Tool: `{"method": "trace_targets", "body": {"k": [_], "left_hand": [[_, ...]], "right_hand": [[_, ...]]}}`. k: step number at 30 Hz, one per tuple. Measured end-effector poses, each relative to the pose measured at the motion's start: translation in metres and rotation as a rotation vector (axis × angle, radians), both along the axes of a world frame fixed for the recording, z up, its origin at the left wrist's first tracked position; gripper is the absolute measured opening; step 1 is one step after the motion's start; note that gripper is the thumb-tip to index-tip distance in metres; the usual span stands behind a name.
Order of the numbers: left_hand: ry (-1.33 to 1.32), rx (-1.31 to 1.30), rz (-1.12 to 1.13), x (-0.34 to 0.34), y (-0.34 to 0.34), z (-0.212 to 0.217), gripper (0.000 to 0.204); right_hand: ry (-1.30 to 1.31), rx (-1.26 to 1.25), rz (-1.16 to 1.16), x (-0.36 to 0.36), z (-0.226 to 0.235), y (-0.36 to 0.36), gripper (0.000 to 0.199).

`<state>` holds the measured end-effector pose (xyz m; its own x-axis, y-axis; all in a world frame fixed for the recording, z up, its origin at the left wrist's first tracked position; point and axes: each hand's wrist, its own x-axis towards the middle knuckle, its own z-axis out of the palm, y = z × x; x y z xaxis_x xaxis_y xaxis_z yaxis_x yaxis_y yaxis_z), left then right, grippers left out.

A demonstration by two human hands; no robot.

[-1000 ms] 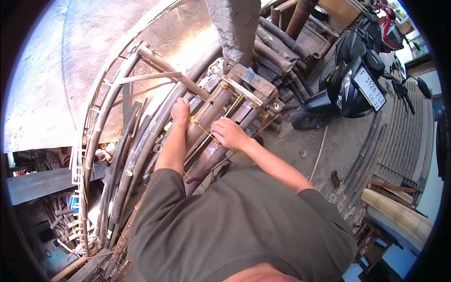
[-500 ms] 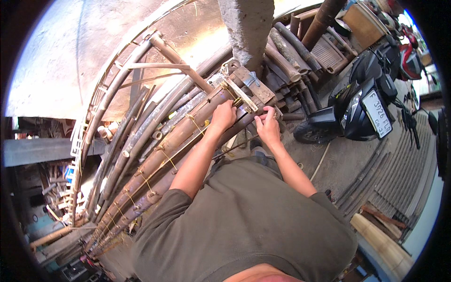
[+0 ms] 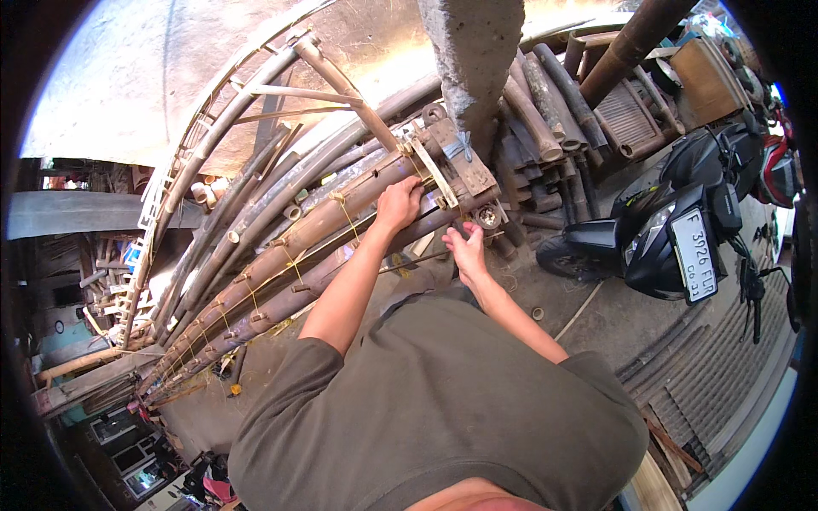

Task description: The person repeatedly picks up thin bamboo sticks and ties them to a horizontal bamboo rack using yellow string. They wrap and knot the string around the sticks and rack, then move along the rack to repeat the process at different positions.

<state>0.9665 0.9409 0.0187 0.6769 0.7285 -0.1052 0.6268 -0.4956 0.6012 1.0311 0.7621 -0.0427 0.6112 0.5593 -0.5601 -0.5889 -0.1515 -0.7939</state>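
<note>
A pillar point(image 3: 469, 64) stands just beyond the block point(image 3: 465, 170) at the right end of the pegged poles point(image 3: 311, 223); a motorbike point(image 3: 669, 238) stands right, loose bamboo point(image 3: 266, 204) lies left. The left hand point(image 3: 399, 204) bends its fingers over the poles, the right hand point(image 3: 466, 255) curls beside their end; any grip I cannot tell. A second ago, the left hand was farther left.

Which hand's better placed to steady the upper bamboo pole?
Likely the left hand: it sits by the upper bamboo pole, near the pale crosspiece. The right hand is farther away, beside the lower pole.
</note>
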Motion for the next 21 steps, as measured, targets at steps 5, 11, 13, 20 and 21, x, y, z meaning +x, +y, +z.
{"method": "trace_targets", "body": {"k": [5, 11, 13, 20, 21], "left_hand": [[0.002, -0.014, -0.033, 0.004, 0.002, 0.004, 0.028], [-0.007, 0.002, -0.022, 0.000, 0.003, -0.006, 0.029], [-0.013, 0.005, -0.024, 0.003, 0.007, 0.000, 0.031], [-0.007, -0.016, -0.042, -0.001, 0.006, 0.001, 0.032], [-0.020, -0.007, -0.048, -0.001, 0.007, -0.001, 0.032]], "right_hand": [[0.215, -0.007, -0.059, 0.002, 0.006, -0.008, 0.063], [0.596, 0.145, 0.019, 0.014, 0.013, 0.003, 0.046], [0.505, 0.139, 0.101, 0.019, 0.005, 0.018, 0.021], [-0.021, 0.086, 0.453, 0.026, 0.023, -0.037, 0.017], [-0.117, 0.182, 0.529, 0.029, 0.031, -0.046, 0.021]]}}
